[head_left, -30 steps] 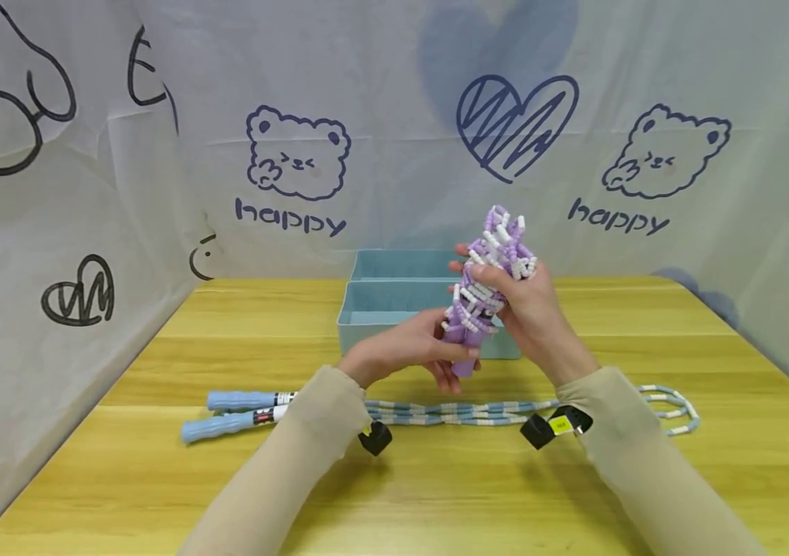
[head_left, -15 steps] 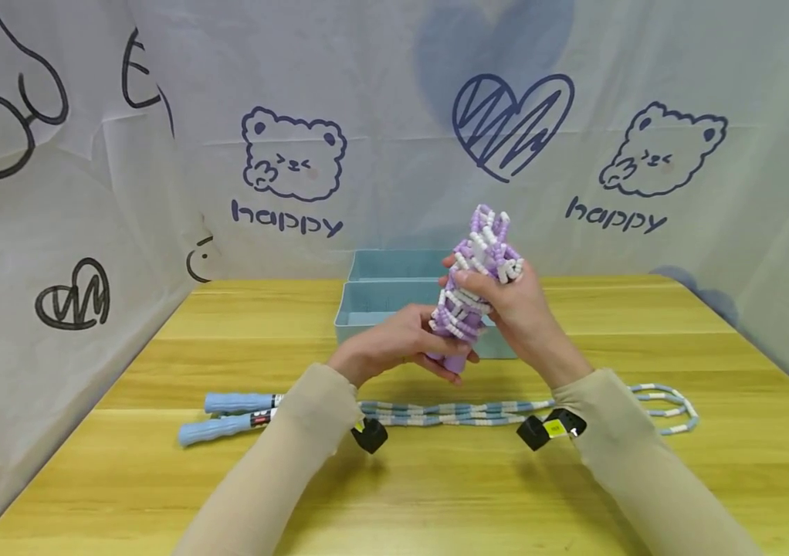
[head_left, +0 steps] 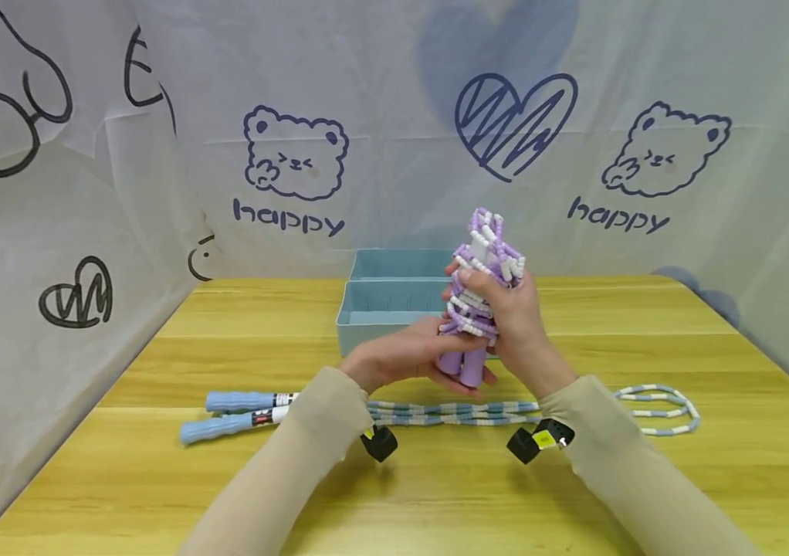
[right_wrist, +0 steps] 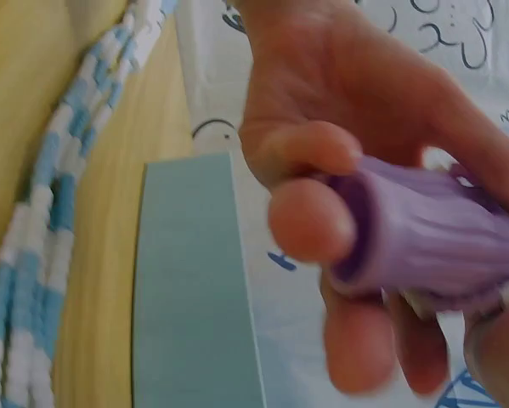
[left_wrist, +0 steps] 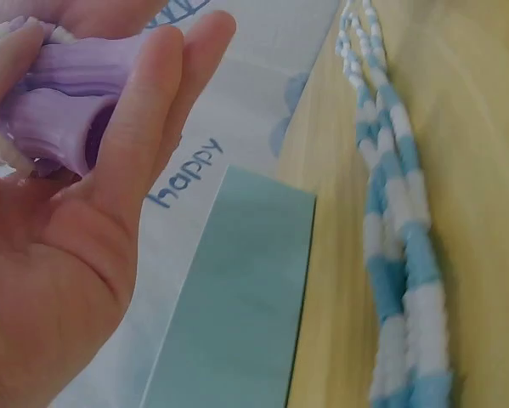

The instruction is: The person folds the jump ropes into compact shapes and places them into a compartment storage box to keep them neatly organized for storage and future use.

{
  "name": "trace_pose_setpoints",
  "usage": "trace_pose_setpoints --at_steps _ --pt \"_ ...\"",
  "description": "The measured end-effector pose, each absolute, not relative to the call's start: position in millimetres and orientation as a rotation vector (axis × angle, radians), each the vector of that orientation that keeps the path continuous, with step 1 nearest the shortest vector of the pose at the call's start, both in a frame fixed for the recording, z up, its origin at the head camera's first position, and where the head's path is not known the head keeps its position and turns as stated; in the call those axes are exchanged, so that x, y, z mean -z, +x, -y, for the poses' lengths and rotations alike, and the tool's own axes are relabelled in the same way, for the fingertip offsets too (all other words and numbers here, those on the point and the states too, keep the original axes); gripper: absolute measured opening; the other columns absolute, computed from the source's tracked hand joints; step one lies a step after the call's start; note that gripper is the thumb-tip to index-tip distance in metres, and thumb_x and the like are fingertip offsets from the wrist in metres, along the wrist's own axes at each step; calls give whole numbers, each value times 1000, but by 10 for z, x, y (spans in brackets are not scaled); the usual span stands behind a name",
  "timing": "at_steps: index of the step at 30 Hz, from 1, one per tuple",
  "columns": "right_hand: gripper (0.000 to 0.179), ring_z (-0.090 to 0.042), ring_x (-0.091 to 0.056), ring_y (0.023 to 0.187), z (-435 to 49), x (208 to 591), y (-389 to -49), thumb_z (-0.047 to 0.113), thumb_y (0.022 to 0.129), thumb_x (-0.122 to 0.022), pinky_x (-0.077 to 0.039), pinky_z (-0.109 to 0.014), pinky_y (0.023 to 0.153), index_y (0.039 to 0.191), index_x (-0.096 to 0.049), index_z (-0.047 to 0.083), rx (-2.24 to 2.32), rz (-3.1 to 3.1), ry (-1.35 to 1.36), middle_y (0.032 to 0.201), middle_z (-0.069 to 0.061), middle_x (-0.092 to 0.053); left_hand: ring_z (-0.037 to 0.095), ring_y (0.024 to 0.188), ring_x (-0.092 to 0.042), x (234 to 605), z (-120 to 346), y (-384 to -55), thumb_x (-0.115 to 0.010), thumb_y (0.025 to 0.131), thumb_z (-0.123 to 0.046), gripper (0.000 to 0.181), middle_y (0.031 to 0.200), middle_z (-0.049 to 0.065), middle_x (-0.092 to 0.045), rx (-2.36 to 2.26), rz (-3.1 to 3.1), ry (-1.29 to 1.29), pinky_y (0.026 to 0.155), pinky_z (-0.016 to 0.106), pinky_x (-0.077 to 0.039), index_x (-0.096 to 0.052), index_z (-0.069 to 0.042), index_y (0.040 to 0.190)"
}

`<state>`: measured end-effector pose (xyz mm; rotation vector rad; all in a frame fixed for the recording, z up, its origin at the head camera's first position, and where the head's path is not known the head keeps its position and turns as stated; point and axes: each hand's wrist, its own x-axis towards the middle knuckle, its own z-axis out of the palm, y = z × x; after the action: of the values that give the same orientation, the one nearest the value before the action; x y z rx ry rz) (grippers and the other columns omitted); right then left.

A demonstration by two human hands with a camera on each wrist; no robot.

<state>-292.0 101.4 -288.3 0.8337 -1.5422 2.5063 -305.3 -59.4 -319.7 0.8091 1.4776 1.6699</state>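
Observation:
A purple-and-white beaded jump rope (head_left: 472,309) is bundled round its two purple handles, held up over the table in front of the boxes. My right hand (head_left: 518,309) grips the wrapped beads, thumb across the front. Lower down, my left hand (head_left: 401,347) holds the bundle between its thumb in front and its fingers behind. Both handle ends stick out below that thumb. In the left wrist view, the fingers pass beside the hollow end of a purple handle (left_wrist: 54,127). The right wrist view shows a handle (right_wrist: 449,229) with left-hand fingertips at its end.
A blue-and-white beaded jump rope (head_left: 450,413) lies stretched across the table under my forearms, its blue handles (head_left: 224,425) at the left. Two light-blue open boxes (head_left: 360,340) stand behind my hands. A printed white cloth (head_left: 394,170) hangs at the back.
The purple bundle has shifted slightly left and stands more upright. My left thumb has moved up from the handles to the lower beads, and both handle ends show more. The blue rope stays put.

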Motion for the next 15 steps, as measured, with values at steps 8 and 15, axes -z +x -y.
trace_pose_setpoints --at_steps 8,15 --pt "17 -20 -67 66 -1042 2895 -2970 4 92 -63 -57 -33 56 108 -59 1 -2465 1492 653 86 -13 -68 40 100 -67 3209 561 -3036 -57 99 -10 38 116 27 -64 -1601 -1494 842 92 59 -45 -44 1 133" --pt "22 -20 -69 68 -1139 2858 -3010 7 90 -68 -58 -33 61 110 -59 2 -2379 1634 509 87 -11 -70 44 107 -62 3121 735 -3095 -66 91 -7 71 125 11 -63 -1523 -1833 810 91 60 -47 -31 -16 152"
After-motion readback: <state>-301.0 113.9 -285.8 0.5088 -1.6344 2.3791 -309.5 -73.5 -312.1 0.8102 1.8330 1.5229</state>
